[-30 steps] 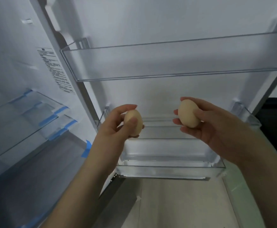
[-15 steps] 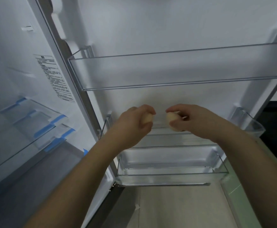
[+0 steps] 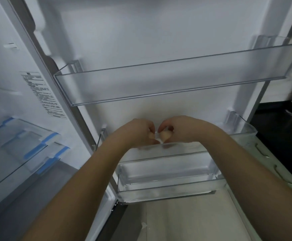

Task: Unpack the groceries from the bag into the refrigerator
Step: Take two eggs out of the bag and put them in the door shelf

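Note:
My left hand curls around a pale tan egg, mostly hidden under its fingers. My right hand grips a second egg, whose lower end shows between thumb and fingers. Both hands meet side by side over the middle clear door bin of the open refrigerator door, close to the door's white inner wall. The grocery bag is not in view.
An upper clear door shelf spans the door above my hands. A lower door bin sits below them. Glass shelves with blue tape lie inside the fridge at left. A pale cabinet with handles and dark counter stand at right.
Both hands carried their eggs forward and down from in front of me to the middle door bin, and came together. My head has moved closer and tilted down.

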A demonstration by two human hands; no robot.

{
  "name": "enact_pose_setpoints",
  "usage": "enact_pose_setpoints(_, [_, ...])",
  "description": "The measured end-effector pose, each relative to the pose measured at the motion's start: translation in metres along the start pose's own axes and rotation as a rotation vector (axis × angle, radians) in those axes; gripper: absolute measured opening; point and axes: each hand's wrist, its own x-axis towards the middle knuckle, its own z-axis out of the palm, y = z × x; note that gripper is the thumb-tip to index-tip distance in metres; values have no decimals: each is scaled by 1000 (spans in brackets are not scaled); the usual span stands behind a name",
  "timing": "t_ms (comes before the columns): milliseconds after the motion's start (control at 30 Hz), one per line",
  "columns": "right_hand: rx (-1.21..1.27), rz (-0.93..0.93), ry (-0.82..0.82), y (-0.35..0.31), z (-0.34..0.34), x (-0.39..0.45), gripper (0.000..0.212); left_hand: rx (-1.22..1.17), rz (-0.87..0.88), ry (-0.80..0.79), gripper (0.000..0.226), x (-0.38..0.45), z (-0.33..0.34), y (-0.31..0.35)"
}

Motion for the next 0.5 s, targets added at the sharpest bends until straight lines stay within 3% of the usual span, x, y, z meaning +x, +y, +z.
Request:
enact_pose_setpoints(267, [26,1,40,2,2,-4,34,9,-62,33,40,5,5,6])
enact_pose_setpoints(400, [66,42,51,8,0,-7,53,-61,-120,26,58,-4,0,4])
enact_pose_setpoints(500, [96,65,50,13,-1,-12,58,-100,-140,69,47,-7,1,-4])
